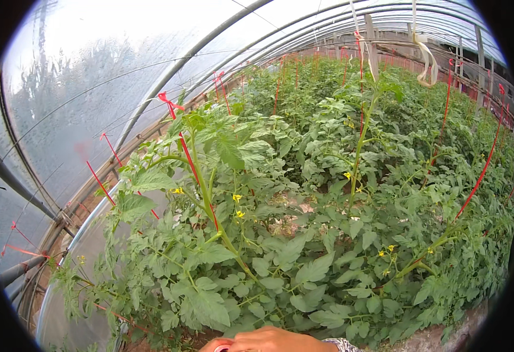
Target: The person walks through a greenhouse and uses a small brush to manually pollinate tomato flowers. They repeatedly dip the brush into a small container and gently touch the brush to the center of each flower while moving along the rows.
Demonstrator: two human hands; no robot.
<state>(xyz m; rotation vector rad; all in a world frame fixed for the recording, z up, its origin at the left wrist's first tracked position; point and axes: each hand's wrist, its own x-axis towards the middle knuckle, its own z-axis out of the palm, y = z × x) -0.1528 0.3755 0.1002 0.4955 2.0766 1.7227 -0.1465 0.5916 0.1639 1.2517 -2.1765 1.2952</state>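
At the lower edge my right hand [280,340] reaches in from the right, a patterned sleeve [342,345] at its wrist. Its fingers are bent and closed. A small round-edged thing [221,348], pale and dark pink, shows at the fingertips, mostly cut off by the frame. Beside it lies a reddish finger [213,344]; whether it belongs to my left hand I cannot tell. Just beyond the hands stands a leafy tomato plant [227,237] with yellow flowers [237,198]. A red string [189,155] runs up along its stem to a knot near the top.
Dense tomato plants [327,129] fill the greenhouse to the back. More red strings [484,173] rise at the right. Curved pipes and plastic film [86,88] form the left wall, with a low clear sheet [75,287] below. A pale strap [430,64] hangs at the upper right.
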